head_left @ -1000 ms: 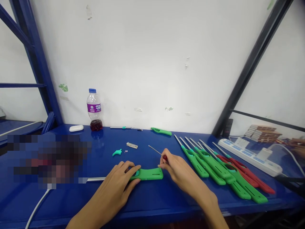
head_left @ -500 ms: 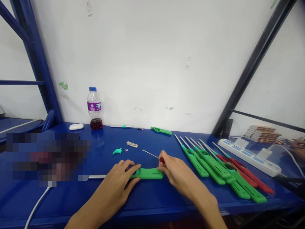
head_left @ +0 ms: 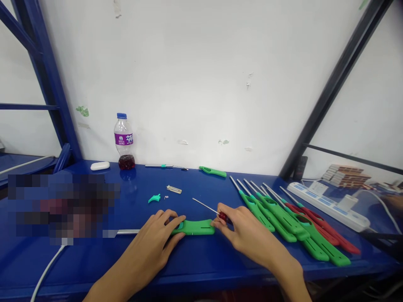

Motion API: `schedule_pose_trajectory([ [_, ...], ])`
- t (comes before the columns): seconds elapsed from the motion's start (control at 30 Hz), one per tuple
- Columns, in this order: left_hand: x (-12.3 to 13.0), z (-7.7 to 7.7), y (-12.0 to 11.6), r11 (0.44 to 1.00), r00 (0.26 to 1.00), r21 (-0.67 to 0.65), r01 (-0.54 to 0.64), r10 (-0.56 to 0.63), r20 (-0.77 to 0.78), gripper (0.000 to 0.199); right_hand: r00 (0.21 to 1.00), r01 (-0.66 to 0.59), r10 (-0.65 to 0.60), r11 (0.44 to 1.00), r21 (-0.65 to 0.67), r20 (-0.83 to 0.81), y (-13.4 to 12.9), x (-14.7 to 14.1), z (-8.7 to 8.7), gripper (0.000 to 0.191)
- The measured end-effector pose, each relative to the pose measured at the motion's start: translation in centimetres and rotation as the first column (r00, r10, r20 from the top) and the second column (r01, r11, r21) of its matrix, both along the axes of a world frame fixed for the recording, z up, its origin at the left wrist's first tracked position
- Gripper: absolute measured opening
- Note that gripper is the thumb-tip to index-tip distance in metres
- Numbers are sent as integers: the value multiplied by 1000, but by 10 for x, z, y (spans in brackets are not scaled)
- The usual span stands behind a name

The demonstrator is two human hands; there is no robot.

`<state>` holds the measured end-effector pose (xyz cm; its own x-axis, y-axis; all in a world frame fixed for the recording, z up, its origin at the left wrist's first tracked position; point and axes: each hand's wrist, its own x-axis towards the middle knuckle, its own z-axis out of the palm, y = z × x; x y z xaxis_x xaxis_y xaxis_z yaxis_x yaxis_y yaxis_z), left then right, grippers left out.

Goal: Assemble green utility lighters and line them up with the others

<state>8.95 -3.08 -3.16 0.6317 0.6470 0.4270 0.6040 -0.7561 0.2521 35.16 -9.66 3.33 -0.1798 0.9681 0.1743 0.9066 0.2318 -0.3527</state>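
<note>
Flat on the blue table lies a green long-nosed gas lighter [head_left: 198, 227], its metal tube pointing left. My left hand [head_left: 159, 239] is closed on it near the trigger opening, fingers above and thumb below. My right hand [head_left: 241, 228] grips a screwdriver [head_left: 206, 204] by its red handle, the thin shaft pointing up and left over the table. That hand's thumb is close to the lighter's right end; whether it touches is hard to tell. Beyond the hands lie a teal trigger [head_left: 154, 198], a tiny pale part [head_left: 166, 197] and a small clear fuel tank [head_left: 174, 189].
Several green and red lighters [head_left: 283, 218] are piled at the right, beside a white power strip [head_left: 327, 205]. Along the wall stand a drink bottle [head_left: 124, 144], a white case [head_left: 100, 166], a metal lighter tube [head_left: 163, 166] and a green handle shell [head_left: 212, 171]. A blurred patch covers the left.
My right hand has shifted slightly right with the screwdriver, away from the lighter's end. The left hand and the lighter stay in place.
</note>
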Motion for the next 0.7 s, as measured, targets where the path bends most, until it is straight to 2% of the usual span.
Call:
schedule_pose_trajectory([
  [0.7, 0, -2, 0, 1000, 1000, -7, -11, 11, 16, 35, 999, 24, -25, 999, -43, -29, 3, -2, 0, 25],
])
